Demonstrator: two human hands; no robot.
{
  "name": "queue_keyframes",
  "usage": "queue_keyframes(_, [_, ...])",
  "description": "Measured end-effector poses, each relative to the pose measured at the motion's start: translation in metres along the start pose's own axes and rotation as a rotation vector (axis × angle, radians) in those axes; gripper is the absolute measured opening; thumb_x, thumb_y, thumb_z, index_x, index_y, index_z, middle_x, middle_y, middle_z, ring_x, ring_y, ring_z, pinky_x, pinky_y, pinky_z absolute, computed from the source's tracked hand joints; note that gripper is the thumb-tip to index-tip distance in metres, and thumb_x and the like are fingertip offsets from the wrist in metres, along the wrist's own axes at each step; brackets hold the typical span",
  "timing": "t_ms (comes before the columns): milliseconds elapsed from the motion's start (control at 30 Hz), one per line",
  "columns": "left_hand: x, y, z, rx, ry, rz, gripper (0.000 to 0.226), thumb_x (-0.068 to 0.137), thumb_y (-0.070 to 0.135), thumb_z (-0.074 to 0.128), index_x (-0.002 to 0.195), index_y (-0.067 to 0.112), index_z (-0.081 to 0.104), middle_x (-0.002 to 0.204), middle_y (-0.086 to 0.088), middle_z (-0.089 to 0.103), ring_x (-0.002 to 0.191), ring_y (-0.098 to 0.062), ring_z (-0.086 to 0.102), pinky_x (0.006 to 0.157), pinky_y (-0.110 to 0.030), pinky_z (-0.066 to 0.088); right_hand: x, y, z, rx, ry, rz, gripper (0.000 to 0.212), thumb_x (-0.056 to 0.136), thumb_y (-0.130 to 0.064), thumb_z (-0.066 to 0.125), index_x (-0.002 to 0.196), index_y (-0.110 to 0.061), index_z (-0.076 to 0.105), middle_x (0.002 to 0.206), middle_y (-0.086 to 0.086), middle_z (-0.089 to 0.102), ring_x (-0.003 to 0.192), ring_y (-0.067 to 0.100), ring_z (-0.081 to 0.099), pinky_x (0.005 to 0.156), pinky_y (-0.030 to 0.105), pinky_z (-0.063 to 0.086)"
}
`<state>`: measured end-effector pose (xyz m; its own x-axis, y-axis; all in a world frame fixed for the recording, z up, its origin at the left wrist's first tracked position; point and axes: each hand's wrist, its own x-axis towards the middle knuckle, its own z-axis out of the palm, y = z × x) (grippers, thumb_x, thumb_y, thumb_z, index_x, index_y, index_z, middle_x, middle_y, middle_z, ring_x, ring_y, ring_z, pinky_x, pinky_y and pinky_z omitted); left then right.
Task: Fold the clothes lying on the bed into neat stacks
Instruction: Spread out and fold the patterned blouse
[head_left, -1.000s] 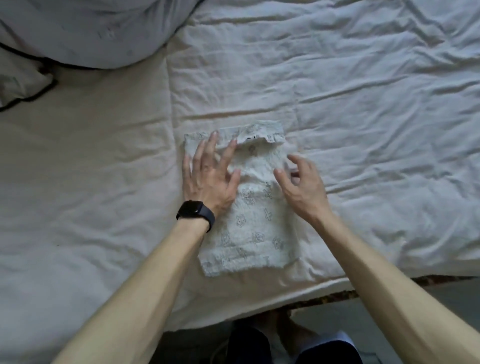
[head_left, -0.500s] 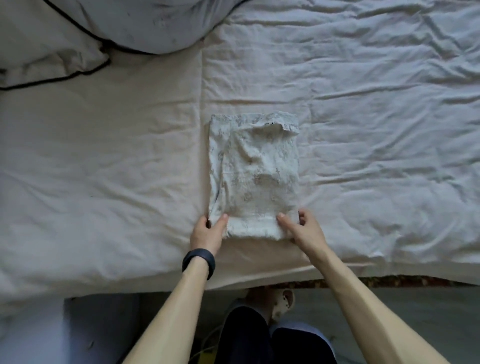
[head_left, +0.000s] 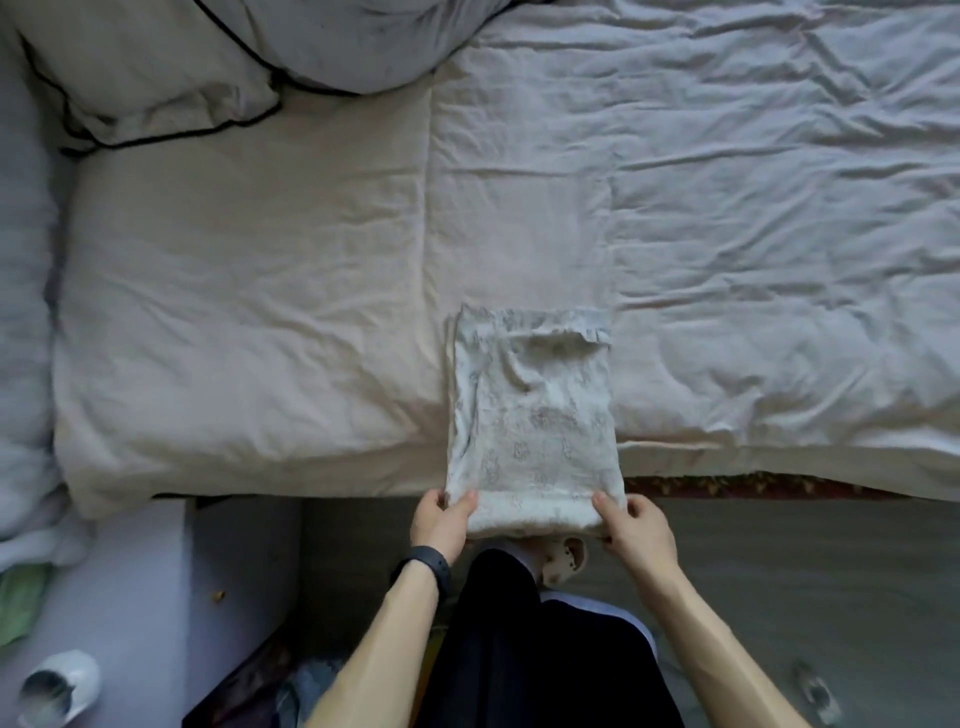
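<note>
left hand (head_left: 440, 525) and right hand (head_left: 638, 530) each pinch the folded garment's (head_left: 535, 415) near corners.

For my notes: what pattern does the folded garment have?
The folded garment is off-white with small faint grey motifs; head view.

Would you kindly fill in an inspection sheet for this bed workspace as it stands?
Surface: bed, covered in creased pale bedding.
Job's things: one folded patterned garment, its near end past the bed's edge.
Clutter: pillow with dark piping, far left.
Hands: left hand and right hand each pinch a near corner of the garment.
Cables: nothing seen.
Surroundings: white mug at lower left; grey floor.
</note>
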<state>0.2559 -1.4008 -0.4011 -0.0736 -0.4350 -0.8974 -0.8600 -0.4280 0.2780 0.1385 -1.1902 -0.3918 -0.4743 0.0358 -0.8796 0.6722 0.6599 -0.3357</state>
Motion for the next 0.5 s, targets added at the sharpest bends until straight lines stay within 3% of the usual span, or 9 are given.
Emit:
queue_keyframes(67, [-0.009,-0.022,-0.001,0.0,-0.012,-0.063,0.067,0.077,0.049,0.073,0.128,0.008,0.056,0.123,-0.008,0.064,0.103,-0.029,0.065,0.08,-0.042,0.059,-0.015,0.015,0.0,-0.004,-0.048,0.085,0.033,0.091,-0.047,0.067,0.106,-0.018,0.061,0.099,0.001,0.068,0.089,0.022,0.069,0.093,0.051,0.055])
queue_keyframes(167, [-0.014,-0.026,-0.004,-0.001,-0.012,-0.105,0.054,0.089,0.027,0.072,0.133,0.008,0.047,0.12,-0.012,0.059,0.098,-0.03,0.064,0.054,-0.031,0.052,-0.02,0.016,-0.004,-0.045,-0.077,0.14,0.041,0.09,-0.042,0.068,0.117,-0.018,0.048,0.104,0.003,0.062,0.086,0.025,0.07,0.09,0.05,0.057])
queue_keyframes(233, [-0.011,-0.014,-0.007,0.019,0.002,-0.077,0.064,0.088,0.02,0.071,0.143,0.014,0.036,0.131,-0.012,0.052,0.095,-0.031,0.063,0.047,-0.029,0.049,-0.018,-0.001,-0.011,-0.09,-0.097,0.099,0.046,0.087,-0.042,0.067,0.12,-0.022,0.043,0.103,0.003,0.062,0.084,0.027,0.07,0.087,0.049,0.058])
queue_keyframes(300, [-0.01,0.014,-0.01,0.041,-0.016,0.035,0.069,0.088,0.016,0.068,0.146,0.027,0.032,0.134,-0.008,0.049,0.078,-0.029,0.063,0.043,-0.027,0.047,-0.012,-0.024,-0.019,-0.146,-0.064,-0.027,0.047,0.079,-0.046,0.065,0.12,-0.036,0.043,0.099,0.002,0.065,0.083,0.028,0.07,0.083,0.048,0.059])
queue_keyframes(367, [-0.007,0.049,-0.014,-0.024,-0.073,0.142,0.047,0.09,0.012,0.063,0.132,0.029,0.05,0.125,-0.009,0.054,0.065,-0.026,0.059,0.039,-0.025,0.045,-0.006,-0.054,-0.028,-0.105,0.013,-0.183,0.033,0.082,-0.043,0.062,0.114,-0.045,0.051,0.093,0.0,0.069,0.072,0.023,0.07,0.073,0.042,0.059])
queue_keyframes(433, [-0.01,0.09,-0.015,-0.171,-0.163,0.138,0.021,0.094,0.013,0.058,0.111,0.023,0.063,0.107,-0.011,0.063,0.057,-0.024,0.06,0.039,-0.022,0.043,0.004,-0.082,-0.037,0.083,0.014,-0.296,0.017,0.094,-0.036,0.06,0.111,-0.038,0.061,0.09,0.003,0.067,0.055,0.015,0.062,0.052,0.031,0.051])
queue_keyframes(500, [-0.01,0.122,-0.02,-0.281,-0.27,0.106,0.014,0.096,0.024,0.059,0.105,0.017,0.067,0.085,-0.005,0.067,0.058,-0.018,0.063,0.048,-0.023,0.044,0.013,-0.108,-0.045,0.229,-0.095,-0.323,0.018,0.098,-0.04,0.061,0.105,-0.024,0.065,0.093,0.007,0.063,0.053,0.012,0.054,0.047,0.024,0.042])
